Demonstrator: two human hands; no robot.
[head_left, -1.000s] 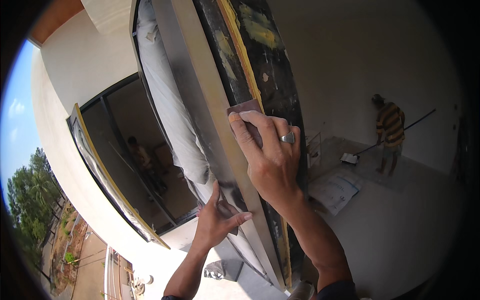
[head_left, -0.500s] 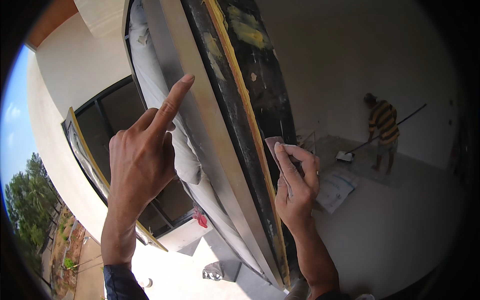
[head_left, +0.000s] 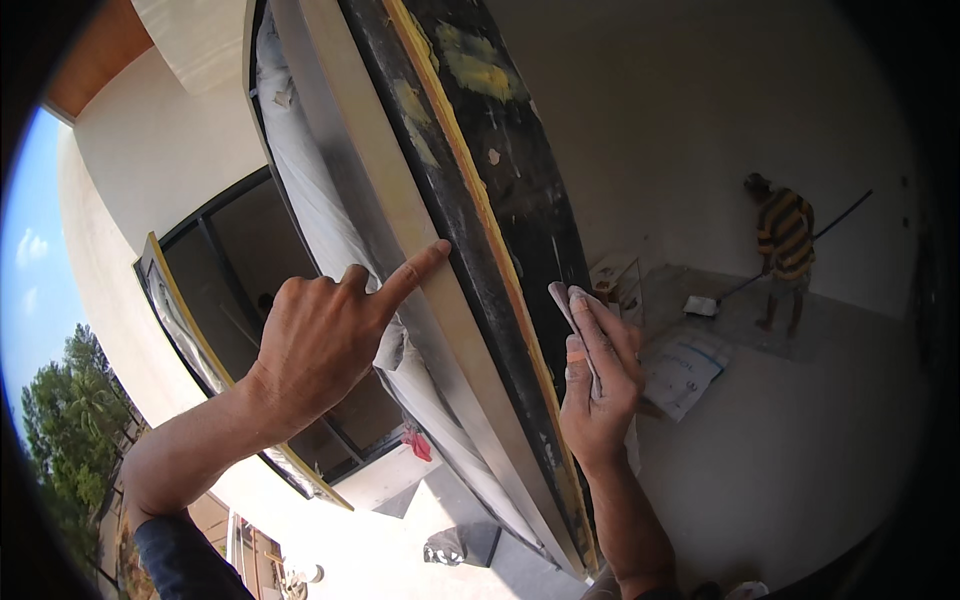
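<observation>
Frame (head_left: 470, 290) — a tall dark window frame with a pale filled strip and yellow tape edge — ran diagonally through my view. My left hand (head_left: 320, 345) was curled, index finger extended, its tip touching the pale strip; it held nothing. My right hand (head_left: 598, 385) lay just beside the frame's dark face, fingers pinching a small grey sanding pad (head_left: 562, 300). Well apart, a person (head_left: 785, 250) worked the floor.
</observation>
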